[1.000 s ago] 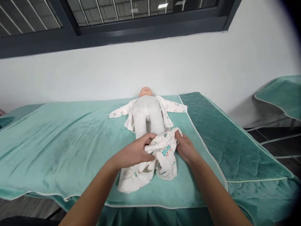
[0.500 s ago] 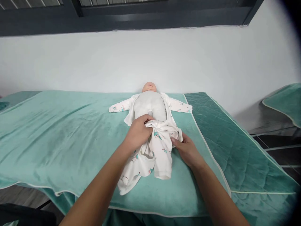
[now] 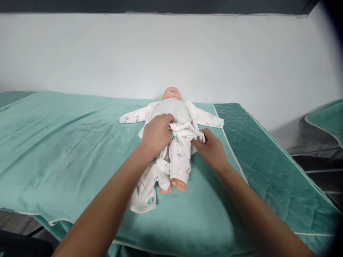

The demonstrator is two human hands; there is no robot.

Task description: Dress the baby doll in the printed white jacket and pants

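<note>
A baby doll (image 3: 171, 93) lies on its back, head toward the wall, arms spread in the sleeves of an open white printed top (image 3: 133, 116). White printed baby trousers (image 3: 180, 153) are bunched around its hips and cover one leg, with the foot (image 3: 179, 184) out of the cuff. The other trouser leg lies loose to the left, beside the second foot. My left hand (image 3: 158, 135) is closed on the waistband near the doll's middle. At the right hip, my right hand (image 3: 210, 146) pinches the gathered waist fabric. Some left fingertips are hidden.
A light green cloth (image 3: 66, 150) with pale piping covers the bed under the doll. Darker quilted green fabric (image 3: 257, 157) lies to the right. Behind the bed stands a white wall (image 3: 171, 53), and another green-covered edge (image 3: 329, 119) shows at far right.
Both hands have drawn the waistband up toward the doll's belly. The trouser cuff has risen, and both feet now show. The camera view has tilted down.
</note>
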